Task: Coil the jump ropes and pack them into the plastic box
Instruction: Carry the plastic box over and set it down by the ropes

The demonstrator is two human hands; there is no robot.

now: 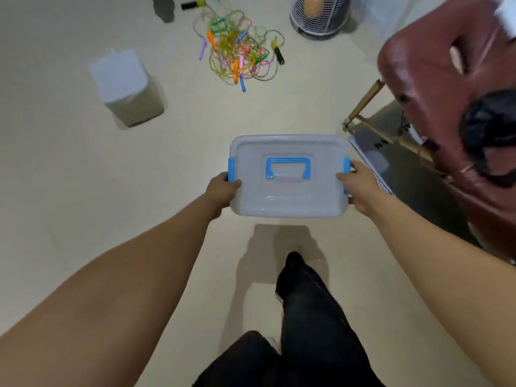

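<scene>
I carry a translucent plastic box (287, 196) with a blue lid handle and blue side clips above the floor, lid on. My left hand (222, 189) grips its left side and my right hand (360, 185) grips its right side. Further ahead on the pale floor lies a tangled heap of jump ropes (237, 48) with orange, pink, purple, blue and green handles. One rope with a black and yellow handle (279, 54) lies at the heap's right edge.
A white-topped square container (125, 88) stands on the floor at left. A white fan (321, 12) is at the back right. A reddish-brown chair (446, 79) with gold legs stands at right, a laptop (374, 157) under it. My dark-trousered legs (307, 317) are below.
</scene>
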